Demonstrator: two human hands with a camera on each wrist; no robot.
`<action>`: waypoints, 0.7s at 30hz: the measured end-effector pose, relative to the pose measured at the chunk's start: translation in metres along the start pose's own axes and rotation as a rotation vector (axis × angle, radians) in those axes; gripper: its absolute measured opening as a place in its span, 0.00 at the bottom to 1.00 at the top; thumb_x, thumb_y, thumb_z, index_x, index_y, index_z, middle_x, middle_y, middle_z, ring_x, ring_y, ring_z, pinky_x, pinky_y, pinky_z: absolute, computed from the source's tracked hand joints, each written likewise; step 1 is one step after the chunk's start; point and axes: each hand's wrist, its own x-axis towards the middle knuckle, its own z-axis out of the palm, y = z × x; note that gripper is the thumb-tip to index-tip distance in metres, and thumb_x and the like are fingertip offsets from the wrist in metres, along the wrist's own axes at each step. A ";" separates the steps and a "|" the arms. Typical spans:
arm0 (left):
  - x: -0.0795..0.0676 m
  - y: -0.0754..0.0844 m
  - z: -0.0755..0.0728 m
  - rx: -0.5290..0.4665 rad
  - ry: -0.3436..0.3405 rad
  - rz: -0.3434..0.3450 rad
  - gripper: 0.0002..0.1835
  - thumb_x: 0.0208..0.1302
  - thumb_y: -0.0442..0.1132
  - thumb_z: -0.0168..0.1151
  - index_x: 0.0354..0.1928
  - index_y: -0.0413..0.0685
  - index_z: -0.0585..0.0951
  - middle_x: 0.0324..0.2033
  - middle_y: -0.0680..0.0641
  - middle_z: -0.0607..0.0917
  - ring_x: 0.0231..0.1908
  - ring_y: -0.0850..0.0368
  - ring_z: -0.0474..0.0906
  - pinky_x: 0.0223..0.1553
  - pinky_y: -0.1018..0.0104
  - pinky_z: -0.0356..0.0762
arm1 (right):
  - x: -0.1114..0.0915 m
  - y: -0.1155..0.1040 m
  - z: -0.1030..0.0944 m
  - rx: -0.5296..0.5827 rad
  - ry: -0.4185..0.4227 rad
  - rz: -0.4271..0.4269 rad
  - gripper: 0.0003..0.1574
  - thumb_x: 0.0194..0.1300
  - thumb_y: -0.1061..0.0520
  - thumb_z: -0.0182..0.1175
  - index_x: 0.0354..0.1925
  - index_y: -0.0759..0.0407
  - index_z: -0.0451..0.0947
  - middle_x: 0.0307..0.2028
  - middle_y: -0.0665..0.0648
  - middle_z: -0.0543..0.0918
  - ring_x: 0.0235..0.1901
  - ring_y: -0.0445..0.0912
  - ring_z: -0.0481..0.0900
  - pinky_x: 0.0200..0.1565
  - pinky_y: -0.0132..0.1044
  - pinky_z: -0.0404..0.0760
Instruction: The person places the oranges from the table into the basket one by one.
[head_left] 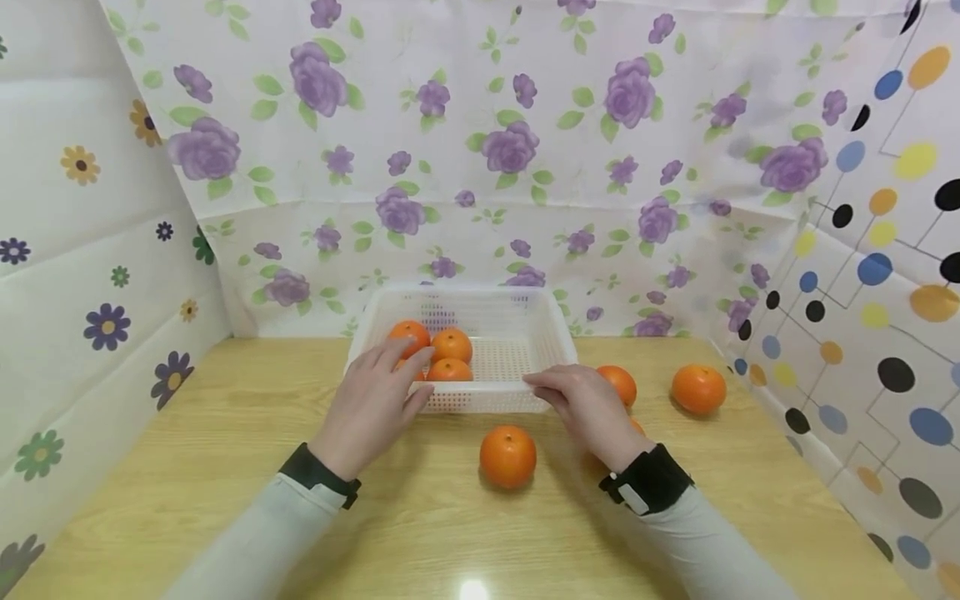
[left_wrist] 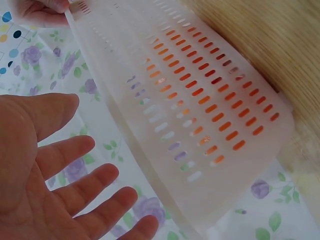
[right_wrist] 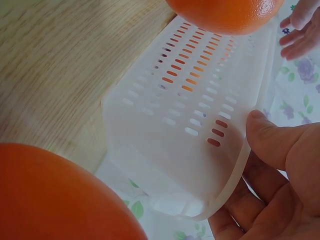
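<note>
Oranges (head_left: 452, 343), four of them, sit bunched in the left part of a white perforated plastic basket (head_left: 480, 402), which stands on the wooden table (head_left: 420, 542) in front of me. My two hands are well apart, one near each front corner of it. With my right hand (head_left: 596, 408) I pinch the rim at the right front corner, thumb against the outer wall and fingers curled behind the edge. My left hand (head_left: 372, 400) is over the left front corner with its fingers loosely spread, gripping nothing; it partly covers the fruit there, and I cannot tell whether a fingertip touches any of it. On the table, a single orange (head_left: 508, 457) rests just before the basket, between my forearms. Another orange (head_left: 618, 383) lies beyond my right hand, near the basket's right side, a further one is mostly hidden by my right wrist, and the rightmost orange (head_left: 699, 389) sits well apart from the rest. I wear a black band (head_left: 652, 481) on each wrist, over pale sleeves (head_left: 247, 533). Behind the basket hangs white cloth with purple roses (head_left: 465, 108); dotted cloth (head_left: 892, 325) lines the right side.
</note>
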 end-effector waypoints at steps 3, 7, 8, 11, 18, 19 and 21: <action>-0.003 -0.001 -0.001 -0.007 -0.006 -0.005 0.29 0.73 0.43 0.76 0.71 0.43 0.82 0.68 0.34 0.81 0.69 0.34 0.76 0.70 0.34 0.72 | 0.000 0.002 -0.001 0.005 -0.002 -0.006 0.17 0.75 0.60 0.72 0.60 0.52 0.92 0.54 0.52 0.92 0.57 0.52 0.89 0.62 0.55 0.85; -0.008 -0.004 -0.003 -0.006 -0.005 -0.002 0.29 0.73 0.42 0.76 0.71 0.43 0.82 0.69 0.34 0.81 0.69 0.32 0.76 0.70 0.32 0.72 | 0.000 0.002 -0.004 0.013 -0.004 -0.011 0.17 0.75 0.61 0.71 0.60 0.52 0.92 0.54 0.53 0.92 0.56 0.53 0.89 0.62 0.54 0.85; -0.010 -0.005 -0.004 -0.003 -0.003 -0.001 0.29 0.73 0.42 0.76 0.72 0.43 0.82 0.69 0.34 0.81 0.69 0.32 0.76 0.70 0.32 0.72 | 0.001 0.002 -0.004 0.015 -0.004 -0.013 0.18 0.76 0.61 0.71 0.60 0.53 0.91 0.54 0.53 0.92 0.56 0.53 0.89 0.62 0.54 0.85; -0.013 -0.008 -0.006 0.011 0.009 0.005 0.29 0.72 0.41 0.77 0.71 0.43 0.81 0.68 0.34 0.81 0.68 0.33 0.76 0.70 0.32 0.72 | 0.003 0.001 -0.006 0.015 -0.008 -0.009 0.18 0.76 0.61 0.71 0.61 0.53 0.91 0.54 0.53 0.92 0.57 0.53 0.89 0.62 0.55 0.85; -0.021 -0.013 -0.005 0.050 0.010 0.019 0.29 0.69 0.41 0.80 0.68 0.42 0.82 0.67 0.33 0.81 0.67 0.33 0.77 0.67 0.33 0.75 | 0.003 -0.002 -0.007 0.023 -0.036 0.031 0.17 0.76 0.60 0.71 0.60 0.52 0.91 0.55 0.52 0.92 0.58 0.53 0.88 0.63 0.56 0.84; -0.022 -0.014 -0.004 0.059 0.004 0.016 0.29 0.69 0.41 0.80 0.69 0.42 0.82 0.67 0.34 0.81 0.67 0.33 0.77 0.68 0.33 0.75 | 0.003 -0.002 -0.007 0.020 -0.040 0.035 0.18 0.76 0.60 0.71 0.61 0.52 0.91 0.55 0.52 0.92 0.59 0.53 0.88 0.64 0.56 0.83; -0.025 -0.015 -0.004 0.072 -0.008 0.009 0.30 0.69 0.41 0.80 0.69 0.42 0.82 0.67 0.34 0.81 0.68 0.33 0.77 0.68 0.34 0.74 | 0.002 -0.002 -0.006 0.019 -0.051 0.044 0.18 0.76 0.60 0.71 0.61 0.52 0.91 0.56 0.52 0.92 0.59 0.53 0.88 0.64 0.56 0.83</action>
